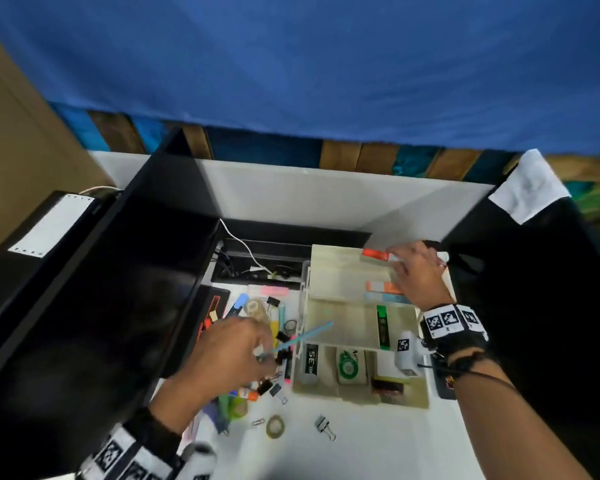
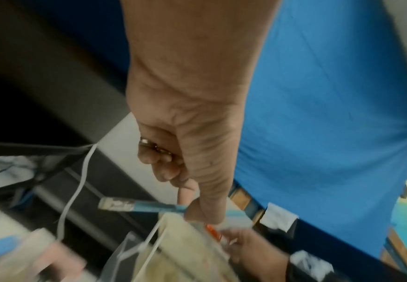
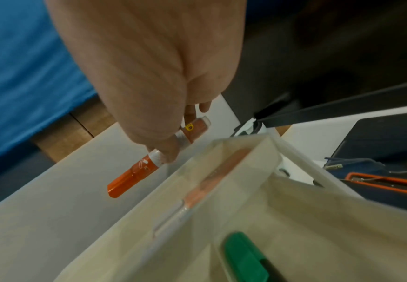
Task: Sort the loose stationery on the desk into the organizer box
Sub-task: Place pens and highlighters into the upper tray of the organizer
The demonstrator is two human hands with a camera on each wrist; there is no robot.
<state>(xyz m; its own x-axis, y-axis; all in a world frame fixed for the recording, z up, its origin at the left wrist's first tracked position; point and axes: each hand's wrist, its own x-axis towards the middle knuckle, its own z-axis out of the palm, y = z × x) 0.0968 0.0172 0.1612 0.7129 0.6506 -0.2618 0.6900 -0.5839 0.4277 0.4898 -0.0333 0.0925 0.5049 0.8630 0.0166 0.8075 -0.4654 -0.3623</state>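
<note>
Pinching a light blue pen in its curled fingers, the left hand hangs over the loose stationery pile on the white desk, the pen's tip reaching over the organizer box. Farther right, the right hand grips an orange marker at the box's far rim.
</note>
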